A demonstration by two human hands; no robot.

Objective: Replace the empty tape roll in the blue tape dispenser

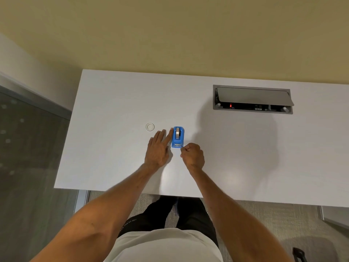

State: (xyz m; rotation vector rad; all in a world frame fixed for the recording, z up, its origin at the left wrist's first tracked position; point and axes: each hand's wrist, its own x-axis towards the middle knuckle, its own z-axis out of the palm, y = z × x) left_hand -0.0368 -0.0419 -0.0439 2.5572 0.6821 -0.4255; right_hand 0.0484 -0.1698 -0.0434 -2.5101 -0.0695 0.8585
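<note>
Blue tape dispenser (177, 137) sitting mid-worktop (236, 152) with a roll seated inside; left hand (157, 147), fingers extended, bracing its 9 o'clock side, right hand (192, 155) pinching closed at its 5 o'clock corner, probably drawing tape; clear ring (150, 127) lying at 10 o'clock, so swap looking nearly finished.

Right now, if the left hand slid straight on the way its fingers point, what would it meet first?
The left hand already touches the blue tape dispenser with its forefinger; the other fingers point past the small clear ring, probably missing it, over bare table.

Bright even light, soft shadows on desk (117, 103), wide-angle edge distortion
</note>
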